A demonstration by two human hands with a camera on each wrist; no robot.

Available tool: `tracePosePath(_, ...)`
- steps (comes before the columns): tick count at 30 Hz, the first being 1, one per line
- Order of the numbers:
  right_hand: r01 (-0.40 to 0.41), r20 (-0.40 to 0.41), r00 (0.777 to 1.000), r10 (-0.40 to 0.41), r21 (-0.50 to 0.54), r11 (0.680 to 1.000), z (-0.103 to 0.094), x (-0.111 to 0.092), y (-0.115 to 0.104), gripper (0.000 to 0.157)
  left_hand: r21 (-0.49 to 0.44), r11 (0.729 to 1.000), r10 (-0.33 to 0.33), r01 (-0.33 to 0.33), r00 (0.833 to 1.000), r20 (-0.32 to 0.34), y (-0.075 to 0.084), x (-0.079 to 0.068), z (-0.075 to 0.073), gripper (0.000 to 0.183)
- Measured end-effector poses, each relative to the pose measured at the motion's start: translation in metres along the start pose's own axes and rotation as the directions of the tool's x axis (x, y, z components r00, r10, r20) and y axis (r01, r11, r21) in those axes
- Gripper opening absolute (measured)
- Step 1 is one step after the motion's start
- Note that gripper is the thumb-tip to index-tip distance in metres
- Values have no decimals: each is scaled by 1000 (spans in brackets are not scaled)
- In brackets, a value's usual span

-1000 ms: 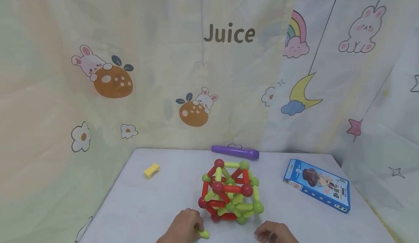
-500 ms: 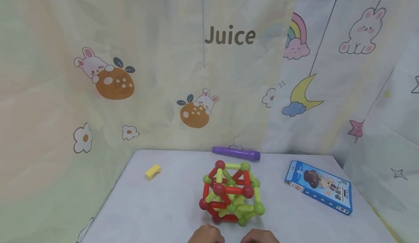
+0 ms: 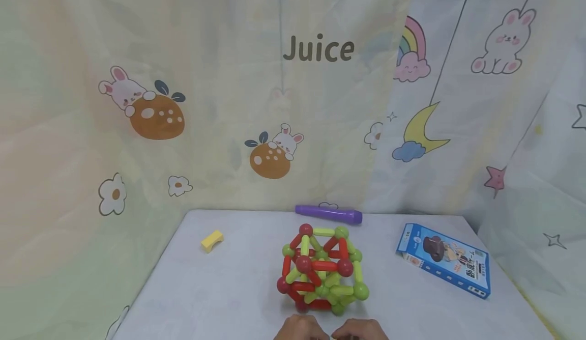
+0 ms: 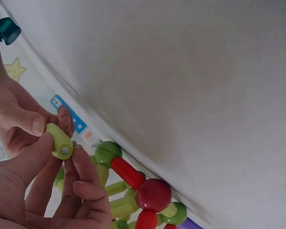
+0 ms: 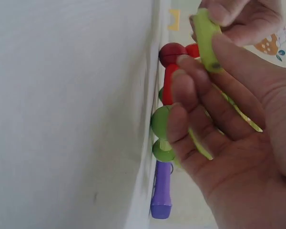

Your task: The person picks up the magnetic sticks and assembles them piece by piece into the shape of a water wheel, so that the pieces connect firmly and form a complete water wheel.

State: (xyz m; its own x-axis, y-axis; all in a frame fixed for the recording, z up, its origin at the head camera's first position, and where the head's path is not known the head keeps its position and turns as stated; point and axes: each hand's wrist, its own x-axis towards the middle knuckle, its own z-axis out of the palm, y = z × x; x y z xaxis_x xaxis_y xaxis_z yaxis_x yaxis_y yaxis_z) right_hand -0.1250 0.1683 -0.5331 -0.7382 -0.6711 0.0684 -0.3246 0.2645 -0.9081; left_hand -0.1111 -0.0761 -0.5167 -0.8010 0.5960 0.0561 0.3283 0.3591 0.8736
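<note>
Between my two hands, close together at the bottom of the head view, is a yellow-green magnetic rod (image 4: 60, 139). My left hand (image 3: 302, 328) pinches one end of it with thumb and fingers. At the other end, the thumb and index finger of my right hand (image 3: 360, 329) pinch it too, while the remaining fingers stay spread in the right wrist view. A dark end of the rod shows there, and a pale round end in the left wrist view. Just beyond the hands stands a frame of red and green balls and rods (image 3: 324, 265).
A purple microphone-shaped toy (image 3: 328, 214) lies at the table's back edge. Off to the left is a small yellow arched block (image 3: 212, 241). A blue picture box (image 3: 446, 258) lies on the right of the white table (image 3: 220, 289). Printed curtains (image 3: 220, 75) hang behind.
My left hand has lifted the green rod off the table and moved right. My right hand has moved left to meet it and now grips the rod as well. The frame stays put.
</note>
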Motion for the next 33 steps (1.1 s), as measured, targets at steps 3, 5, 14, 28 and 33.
tracePosePath(3,87,-17,996,-88,-43,995,-3,-2,-2,18,78,993,87,-86,996,-6,-4,1,-5,25)
tracePosePath(5,141,-30,989,-144,-67,988,-7,-6,-3,17,170,964,211,-204,977,-24,-14,2,-8,27)
tracePosePath(14,299,-244,908,-341,-193,935,-41,-29,-17,22,254,939,333,-233,804,-492,23,-15,-67,28)
tracePosePath(28,141,-445,866,-230,-224,964,-59,-34,-38,26,61,996,-37,58,952,-303,-31,3,-113,87)
tracePosePath(33,21,-588,798,-131,-190,982,-56,-27,-44,27,44,997,-53,68,956,-290,-33,5,-114,84)
